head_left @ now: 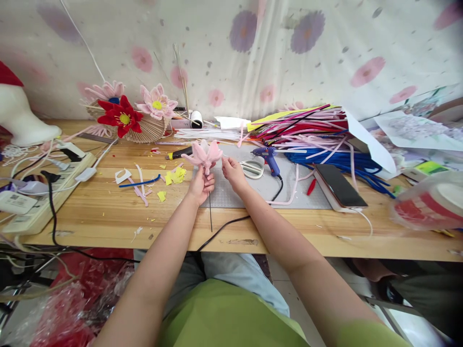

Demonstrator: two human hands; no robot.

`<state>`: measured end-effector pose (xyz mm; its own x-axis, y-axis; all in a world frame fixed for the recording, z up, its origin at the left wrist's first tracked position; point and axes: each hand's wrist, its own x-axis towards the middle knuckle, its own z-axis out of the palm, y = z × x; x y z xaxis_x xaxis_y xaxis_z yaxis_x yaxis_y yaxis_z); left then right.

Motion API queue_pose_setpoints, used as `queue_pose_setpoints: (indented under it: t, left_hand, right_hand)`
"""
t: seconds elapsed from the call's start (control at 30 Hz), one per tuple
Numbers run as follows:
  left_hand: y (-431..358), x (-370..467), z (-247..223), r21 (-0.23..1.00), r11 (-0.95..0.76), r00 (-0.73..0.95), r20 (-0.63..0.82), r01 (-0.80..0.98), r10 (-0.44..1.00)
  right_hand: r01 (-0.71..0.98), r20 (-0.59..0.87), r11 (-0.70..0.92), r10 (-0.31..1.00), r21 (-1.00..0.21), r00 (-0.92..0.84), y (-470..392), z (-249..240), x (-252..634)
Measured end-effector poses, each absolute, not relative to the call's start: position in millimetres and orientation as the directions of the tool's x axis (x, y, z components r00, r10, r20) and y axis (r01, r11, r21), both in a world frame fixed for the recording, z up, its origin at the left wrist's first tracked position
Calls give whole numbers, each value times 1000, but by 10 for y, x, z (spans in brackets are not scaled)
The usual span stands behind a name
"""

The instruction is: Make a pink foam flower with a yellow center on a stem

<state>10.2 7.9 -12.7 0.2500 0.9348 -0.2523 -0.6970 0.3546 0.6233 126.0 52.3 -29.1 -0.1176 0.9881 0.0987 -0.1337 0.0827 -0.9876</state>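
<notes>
A pale pink pipe-cleaner flower (203, 153) stands upright in my left hand (201, 187), whose fingers are wrapped round its base. Its thin dark stem (211, 217) hangs below the hand. Just right of the petals is my right hand (233, 173), thumb and fingertips pinched together beside a petal edge. Whatever lies in that pinch is too small to make out. Close to the right hand, white-handled scissors (252, 168) and a blue glue gun (267, 158) lie on the grey cutting mat (231, 197).
Finished red (121, 118) and pink flowers (156, 103) rest on a fan-shaped woven piece at back left. Yellow scraps (175, 176) lie left of the mat. Pipe-cleaner bundles (307, 127) fill the back right. A phone (340, 185), power strip (47, 193) and black cable (224, 226) are around.
</notes>
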Motion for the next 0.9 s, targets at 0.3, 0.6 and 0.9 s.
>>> queue_pose_setpoints:
  t: [0.3,0.6,0.9]
  left_hand:
    - [85,44,-78,582,416,284,-307,-699,908]
    - [84,121,-124,761,388,196,-335,-521,922]
    - [97,48,-137,862,274,0,-302,-426,953]
  right_hand:
    - [-212,2,-28,991,-977,-137,455,-285,1249]
    - [-419,-112,-212,962,-883,-250,438,-270,1242]
    - [-416,-111,-287,911,-863,-398,470,-259,1349]
